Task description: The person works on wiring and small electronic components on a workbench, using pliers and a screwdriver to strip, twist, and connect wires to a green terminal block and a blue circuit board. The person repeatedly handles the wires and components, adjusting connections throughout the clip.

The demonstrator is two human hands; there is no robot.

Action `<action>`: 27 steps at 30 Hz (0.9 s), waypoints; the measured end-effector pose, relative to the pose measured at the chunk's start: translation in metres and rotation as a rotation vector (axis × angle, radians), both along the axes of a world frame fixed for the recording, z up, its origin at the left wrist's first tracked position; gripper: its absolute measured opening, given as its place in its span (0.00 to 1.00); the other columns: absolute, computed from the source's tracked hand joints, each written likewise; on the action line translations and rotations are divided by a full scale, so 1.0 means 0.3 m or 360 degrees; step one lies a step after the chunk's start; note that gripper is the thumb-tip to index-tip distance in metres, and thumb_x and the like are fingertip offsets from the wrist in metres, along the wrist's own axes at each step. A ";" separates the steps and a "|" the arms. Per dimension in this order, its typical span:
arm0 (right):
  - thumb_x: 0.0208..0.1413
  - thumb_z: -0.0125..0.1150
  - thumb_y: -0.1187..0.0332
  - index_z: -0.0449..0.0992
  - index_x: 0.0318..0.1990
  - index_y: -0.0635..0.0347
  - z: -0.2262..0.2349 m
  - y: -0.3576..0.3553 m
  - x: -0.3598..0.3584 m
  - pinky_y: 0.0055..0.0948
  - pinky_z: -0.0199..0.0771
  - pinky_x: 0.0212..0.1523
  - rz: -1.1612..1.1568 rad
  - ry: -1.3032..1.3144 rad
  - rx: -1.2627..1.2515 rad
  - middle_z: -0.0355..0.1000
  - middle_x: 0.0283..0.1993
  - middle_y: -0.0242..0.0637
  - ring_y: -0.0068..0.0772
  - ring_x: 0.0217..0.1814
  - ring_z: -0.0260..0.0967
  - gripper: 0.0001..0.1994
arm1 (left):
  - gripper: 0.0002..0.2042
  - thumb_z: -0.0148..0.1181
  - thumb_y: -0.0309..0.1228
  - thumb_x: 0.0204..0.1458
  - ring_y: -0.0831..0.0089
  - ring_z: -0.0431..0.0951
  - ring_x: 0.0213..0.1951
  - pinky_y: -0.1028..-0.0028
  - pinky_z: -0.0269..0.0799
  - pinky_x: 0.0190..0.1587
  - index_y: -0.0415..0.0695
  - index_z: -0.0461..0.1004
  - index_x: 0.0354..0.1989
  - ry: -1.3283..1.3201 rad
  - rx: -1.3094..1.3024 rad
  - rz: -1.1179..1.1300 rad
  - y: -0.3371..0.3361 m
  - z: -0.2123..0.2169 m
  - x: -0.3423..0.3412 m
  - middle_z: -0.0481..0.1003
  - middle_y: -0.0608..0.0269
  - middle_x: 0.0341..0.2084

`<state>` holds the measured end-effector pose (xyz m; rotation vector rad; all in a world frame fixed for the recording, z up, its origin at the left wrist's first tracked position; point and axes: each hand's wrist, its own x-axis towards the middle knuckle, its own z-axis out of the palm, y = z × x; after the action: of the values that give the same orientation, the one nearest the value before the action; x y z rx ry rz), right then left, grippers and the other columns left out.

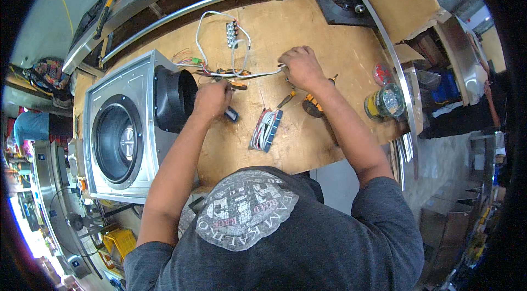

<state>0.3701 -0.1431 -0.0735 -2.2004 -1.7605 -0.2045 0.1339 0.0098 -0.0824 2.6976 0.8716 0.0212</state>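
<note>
- Worktop (324, 143), plywood.
- Metal box (149, 121), round black openings, along left edge.
- Left hand (211, 100), beside orange-handled tool (237, 86), mid-worktop.
- Right hand (303, 69), fingertips gripping white cable (258, 76).
- Terminal block (231, 35), toward far edge.
- Wound cable (264, 129), toward near edge.
- Clear jar (391, 103), by right edge.
- Black plate (336, 7), far right corner.

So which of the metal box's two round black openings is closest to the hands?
The black collar jutting from the metal box toward the left hand; the black ring lies farther left, on the box's broad face.
</note>
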 end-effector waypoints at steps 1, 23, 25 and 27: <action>0.51 0.62 0.65 0.80 0.43 0.55 -0.005 -0.003 -0.001 0.47 0.60 0.61 0.0034 -0.0038 0.0130 0.77 0.43 0.40 0.41 0.56 0.67 0.13 | 0.11 0.61 0.38 0.53 0.49 0.80 0.37 0.56 0.75 0.42 0.43 0.78 0.36 0.0143 -0.0067 0.0014 -0.009 0.007 0.002 0.79 0.48 0.31; 0.47 0.67 0.50 0.59 0.68 0.50 -0.241 -0.240 -0.488 0.48 0.73 0.52 -0.0617 0.1317 -0.0297 0.72 0.45 0.60 0.62 0.49 0.72 0.40 | 0.22 0.66 0.42 0.46 0.52 0.80 0.44 0.59 0.75 0.48 0.48 0.78 0.50 0.0532 -0.0437 -0.0793 -0.155 0.047 -0.016 0.80 0.50 0.42; 0.48 0.66 0.56 0.60 0.67 0.48 -0.268 -0.226 -0.503 0.47 0.73 0.53 -0.0588 0.1341 -0.0167 0.72 0.46 0.59 0.62 0.49 0.72 0.37 | 0.22 0.66 0.42 0.45 0.51 0.80 0.43 0.58 0.75 0.47 0.48 0.78 0.49 0.0381 -0.0432 -0.0873 -0.157 -0.001 0.007 0.80 0.48 0.41; 0.49 0.65 0.60 0.60 0.67 0.51 -0.305 -0.227 -0.533 0.48 0.72 0.54 -0.0534 0.1364 0.0112 0.72 0.46 0.59 0.63 0.49 0.72 0.36 | 0.22 0.67 0.41 0.44 0.50 0.80 0.42 0.58 0.75 0.46 0.47 0.78 0.48 0.0188 -0.0331 -0.1020 -0.165 -0.078 0.020 0.79 0.47 0.39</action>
<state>0.2103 -0.2112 -0.1651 -2.0459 -0.9035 0.5231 0.1400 -0.0396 -0.1058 2.6658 0.0012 -0.3488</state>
